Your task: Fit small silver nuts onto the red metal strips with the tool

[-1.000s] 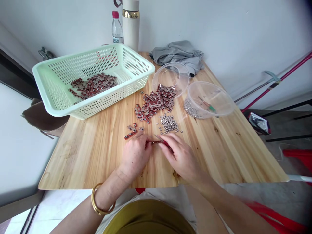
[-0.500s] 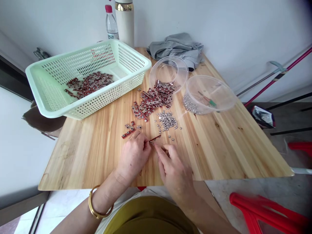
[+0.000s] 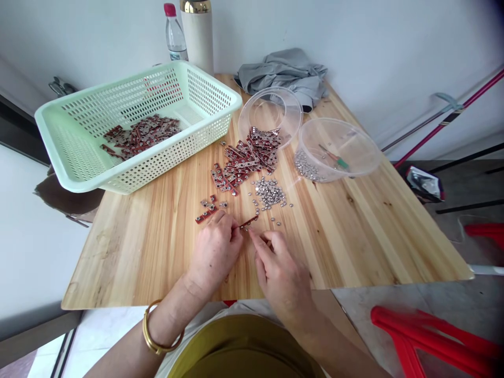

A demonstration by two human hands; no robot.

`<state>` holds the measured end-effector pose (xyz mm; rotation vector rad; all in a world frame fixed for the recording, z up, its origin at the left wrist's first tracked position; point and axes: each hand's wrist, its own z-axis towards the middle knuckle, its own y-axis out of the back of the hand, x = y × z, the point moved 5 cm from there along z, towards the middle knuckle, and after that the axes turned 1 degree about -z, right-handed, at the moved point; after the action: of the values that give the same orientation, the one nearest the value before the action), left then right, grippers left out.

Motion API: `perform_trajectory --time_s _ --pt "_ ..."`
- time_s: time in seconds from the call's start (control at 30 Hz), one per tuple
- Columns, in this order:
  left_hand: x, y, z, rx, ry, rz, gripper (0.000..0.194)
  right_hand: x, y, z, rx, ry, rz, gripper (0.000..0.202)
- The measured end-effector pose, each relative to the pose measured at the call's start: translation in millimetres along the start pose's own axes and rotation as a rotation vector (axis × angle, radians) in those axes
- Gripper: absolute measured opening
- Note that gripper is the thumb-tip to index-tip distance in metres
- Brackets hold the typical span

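My left hand [image 3: 218,242] is closed, its thumb and forefinger pinching one end of a narrow reddish-brown strip [image 3: 249,222] with small metal pieces along it. My right hand [image 3: 281,270] has its forefinger pointing at the strip's near side, with the other fingers curled. Whatever sits at that fingertip is too small to make out. Just beyond the hands lies a scatter of small round silvery metal pieces [image 3: 270,192]. To the left of it are a few loose strips [image 3: 206,214], and behind it a heap of similar studded strips [image 3: 252,155].
A pale green basket [image 3: 137,170] holding more strips stands at the left. On the right, a clear tub [image 3: 364,170] contains metal pieces and a green-handled tool [image 3: 342,164]. A clear lid [image 3: 293,123], grey cloth [image 3: 281,73], bottle [image 3: 176,37] and white flask [image 3: 199,42] are at the back.
The view has shifted slightly, and things on the table sit a little higher and further left. Both hands keep nearly the same position around the strip.
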<state>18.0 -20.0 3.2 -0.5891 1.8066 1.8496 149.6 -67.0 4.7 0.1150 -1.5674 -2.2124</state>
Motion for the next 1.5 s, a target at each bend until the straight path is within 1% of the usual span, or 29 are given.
perform_trajectory --time_s 0.13,0.23,0.3,0.37,0.47,0.53,0.63,0.67,0.73,0.8,0.87,0.93,1.1,1.17,1.23,1.3,1.37,1.43,1.5 --pt "-1.2 0.0 -0.2 -0.001 0.0 0.002 0.017 5.4 -1.8 -1.1 0.035 0.033 -0.129 0.045" --pt "-1.0 0.0 0.1 -0.016 -0.007 0.008 0.016 6.3 -2.8 -1.1 0.068 0.043 -0.133 0.045" --pt "-0.1 -0.2 0.4 -0.025 -0.018 0.008 0.017 3.6 -2.6 -1.0 0.079 0.033 -0.073 0.046" --pt "0.9 -0.2 0.8 -0.031 -0.033 0.003 0.017 -2.2 -0.8 -0.1 0.07 0.002 0.042 0.044" --pt "1.2 0.8 0.2 -0.034 -0.07 -0.016 0.017 -14.4 6.2 7.3 -0.002 -0.047 0.246 0.039" --pt "-0.5 2.9 -2.2 -0.036 -0.117 -0.041 0.017 -22.8 11.8 19.4 -0.05 -0.065 0.355 0.032" --pt "-0.9 9.0 -8.9 -0.05 -0.164 -0.062 0.017 -31.0 14.2 49.0 -0.045 -0.046 0.421 0.017" --pt "0.7 11.8 -11.7 -0.059 -0.161 -0.055 0.017 -30.6 11.8 60.5 0.0 -0.008 0.424 0.011" --pt "6.0 18.0 -17.4 -0.089 -0.149 -0.025 0.017 -27.1 4.3 82.3 0.104 0.065 0.401 0.01" --pt "12.4 24.4 -22.8 -0.125 -0.152 -0.004 0.018 -20.0 -3.1 99.8 0.173 0.129 0.366 0.009" --pt "18.2 29.5 -27.2 -0.154 -0.16 -0.011 0.018 -9.4 -10.3 111.4 0.239 0.18 0.352 0.008" --pt "22.6 31.9 -30.3 -0.154 -0.157 -0.027 0.018 1.6 -16.7 117.9 0.291 0.203 0.344 0.009" --pt "25.8 32.6 -31.8 -0.135 -0.128 -0.043 0.017 17.9 -32.7 123.0 0.348 0.231 0.26 0.011" --pt "26.1 32.5 -29.6 -0.131 -0.111 -0.036 0.016 18.0 -37.3 124.0 0.355 0.251 0.253 0.008" --pt "26.0 32.1 -25.9 -0.119 -0.09 -0.012 0.016 13.8 -37.4 124.7 0.351 0.254 0.277 0.006" --pt "25.1 31.6 -21.4 -0.106 -0.068 0.016 0.016 6.7 -30.7 123.4 0.317 0.245 0.331 0.007" --pt "23.6 30.8 -16.7 -0.091 -0.034 0.034 0.015 -1.1 -18.7 117.8 0.243 0.241 0.404 0.009" --pt "21.5 29.5 -12.7 -0.074 -0.001 0.047 0.015 -6.5 -7.0 107.0 0.162 0.258 0.458 0.01" --pt "18.5 27.6 -9.5 -0.062 0.012 0.058 0.016 -7.4 -1.9 93.0 0.123 0.305 0.448 0.01"
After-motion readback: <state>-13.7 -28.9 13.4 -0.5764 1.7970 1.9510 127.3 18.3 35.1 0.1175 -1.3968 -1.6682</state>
